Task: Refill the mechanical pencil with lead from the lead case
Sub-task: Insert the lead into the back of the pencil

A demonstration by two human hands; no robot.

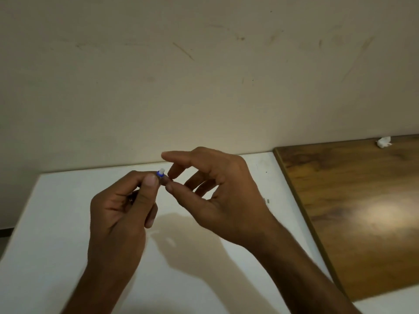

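The left hand [122, 207] grips the mechanical pencil [160, 173] above the white worktop [56, 223], fingers curled round the barrel so that only its blue-and-white top end shows past the thumb, pointing up and away toward the wall. The right hand [217, 189] hovers just to the right of that end, thumb and a fingertip nearly pinched beside it; whether they hold a lead I cannot tell. The barrel's long axis is mostly hidden in the fist
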